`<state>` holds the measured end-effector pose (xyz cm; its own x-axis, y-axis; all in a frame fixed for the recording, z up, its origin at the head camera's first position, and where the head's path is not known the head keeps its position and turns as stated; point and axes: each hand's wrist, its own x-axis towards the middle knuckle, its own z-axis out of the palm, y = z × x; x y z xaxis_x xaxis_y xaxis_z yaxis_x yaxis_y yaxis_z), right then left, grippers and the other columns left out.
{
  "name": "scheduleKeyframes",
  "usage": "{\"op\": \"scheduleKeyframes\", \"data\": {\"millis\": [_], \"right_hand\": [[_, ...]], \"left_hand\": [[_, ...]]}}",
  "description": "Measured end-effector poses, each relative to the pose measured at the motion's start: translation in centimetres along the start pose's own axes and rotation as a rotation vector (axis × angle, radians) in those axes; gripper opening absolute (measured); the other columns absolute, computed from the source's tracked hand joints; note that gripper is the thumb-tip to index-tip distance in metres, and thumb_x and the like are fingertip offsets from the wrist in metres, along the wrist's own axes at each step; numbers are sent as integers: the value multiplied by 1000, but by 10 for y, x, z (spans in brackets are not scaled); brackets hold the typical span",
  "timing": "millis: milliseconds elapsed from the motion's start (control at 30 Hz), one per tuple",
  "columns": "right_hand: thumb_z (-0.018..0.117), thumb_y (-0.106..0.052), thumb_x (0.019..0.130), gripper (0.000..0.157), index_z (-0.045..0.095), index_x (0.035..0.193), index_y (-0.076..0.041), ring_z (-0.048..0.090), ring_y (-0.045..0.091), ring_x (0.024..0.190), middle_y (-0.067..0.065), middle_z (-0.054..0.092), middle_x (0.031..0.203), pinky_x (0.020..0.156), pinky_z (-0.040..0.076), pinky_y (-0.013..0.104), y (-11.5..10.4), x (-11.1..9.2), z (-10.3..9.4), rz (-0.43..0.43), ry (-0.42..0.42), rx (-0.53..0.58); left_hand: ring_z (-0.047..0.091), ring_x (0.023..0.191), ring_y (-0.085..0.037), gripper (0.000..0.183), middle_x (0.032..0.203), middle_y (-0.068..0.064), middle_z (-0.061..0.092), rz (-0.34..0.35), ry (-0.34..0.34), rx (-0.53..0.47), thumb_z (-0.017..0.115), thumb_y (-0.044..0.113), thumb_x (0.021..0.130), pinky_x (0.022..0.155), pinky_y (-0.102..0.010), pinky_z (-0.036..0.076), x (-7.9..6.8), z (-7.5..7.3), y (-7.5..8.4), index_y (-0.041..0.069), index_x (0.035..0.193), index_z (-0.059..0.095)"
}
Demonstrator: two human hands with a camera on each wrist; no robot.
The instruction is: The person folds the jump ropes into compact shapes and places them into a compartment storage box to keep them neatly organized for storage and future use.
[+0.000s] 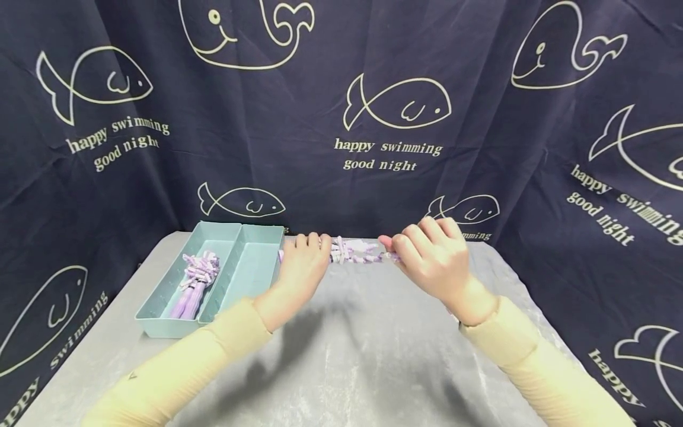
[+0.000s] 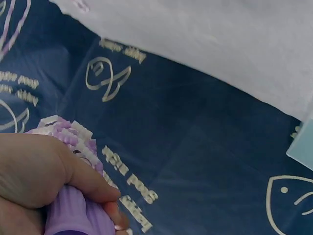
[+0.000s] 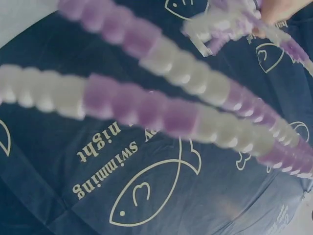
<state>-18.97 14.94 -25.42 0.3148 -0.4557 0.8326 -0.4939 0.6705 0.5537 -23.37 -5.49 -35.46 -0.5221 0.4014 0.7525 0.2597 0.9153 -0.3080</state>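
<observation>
A beaded jump rope (image 1: pixel 341 251) in purple and white segments is stretched between my two hands. My left hand (image 1: pixel 305 262) grips its bundled part; in the left wrist view, smooth purple handles (image 2: pixel 73 210) stick out below the curled fingers, with a knot of beads (image 2: pixel 71 131) above them. My right hand (image 1: pixel 436 256) holds the other end with curled fingers, hiding that end. Two beaded strands (image 3: pixel 142 105) cross the right wrist view, blurred up close, and the bundle at my left hand shows at its top right.
Left on the grey table (image 1: pixel 341 356) stands a light-blue two-compartment tray (image 1: pixel 171 328). A second bundled purple-and-white jump rope (image 1: pixel 192 290) lies in its left compartment. A dark blue curtain (image 1: pixel 320 196) with fish drawings and lettering hangs around the table.
</observation>
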Motion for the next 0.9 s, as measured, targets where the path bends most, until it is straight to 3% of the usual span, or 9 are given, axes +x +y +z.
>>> {"op": "scheduleKeyframes", "data": {"millis": [133, 300, 633, 900], "right_hand": [[60, -16, 90, 38, 42, 58, -4, 31, 22, 46, 3, 37, 54, 46, 24, 34, 4, 5, 1, -2, -20, 4], [58, -17, 91, 40, 40, 57, -5, 32, 24, 46, 5, 35, 53, 47, 26, 36, 12, 10, 5, 8, -20, -4], [55, -19, 92, 39, 40, 59, -5, 35, 27, 48, 7, 37, 54, 49, 29, 38, 28, 15, 13, 38, -50, -9], [54, -16, 91, 35, 43, 61, -4, 39, 27, 50, 7, 40, 55, 51, 31, 39, 42, 9, 25, 23, -138, -17]], "left_hand": [[49, 62, -23, 25, 70, -7, 49, 138, 12, -8, 27, 2, 88, 51, -32, 33, -3, 0, 7, 7, 87, 52], [44, 62, -20, 26, 70, -4, 47, 305, 46, -7, 27, 0, 87, 55, -28, 28, -4, -1, 10, 9, 89, 52], [46, 71, -20, 33, 78, -2, 53, 440, 119, 12, 24, -1, 91, 60, -29, 29, -2, -5, 15, 12, 93, 54], [48, 74, -19, 31, 81, -1, 54, 609, 209, -84, 25, 2, 94, 65, -32, 35, -2, -12, 26, 14, 91, 53]]}}
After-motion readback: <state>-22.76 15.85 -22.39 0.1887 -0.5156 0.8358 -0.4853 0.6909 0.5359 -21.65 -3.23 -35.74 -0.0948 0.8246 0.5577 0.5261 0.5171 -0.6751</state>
